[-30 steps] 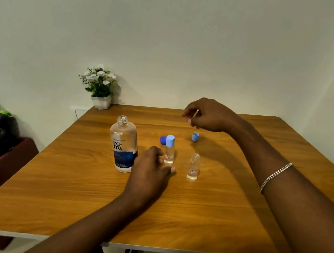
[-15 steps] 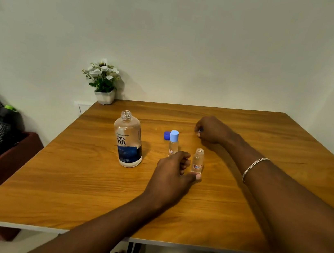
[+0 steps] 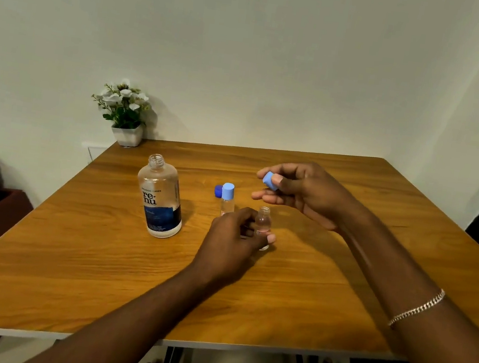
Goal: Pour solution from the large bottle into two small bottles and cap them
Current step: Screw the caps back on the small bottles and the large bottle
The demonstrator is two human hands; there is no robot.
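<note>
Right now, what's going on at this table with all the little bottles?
A person is capping small bottles. The left hand steadies an open small bottle on the table, while the right hand holds a light blue cap above it, not yet on. Another small bottle stands capped beside it. The large bottle stands open to the left, with a dark blue cap lying behind the capped one.

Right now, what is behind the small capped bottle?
A dark blue cap lies on the table just behind the small capped bottle. The bottle hides part of that cap, and the left hand covers the bottle's base.
</note>
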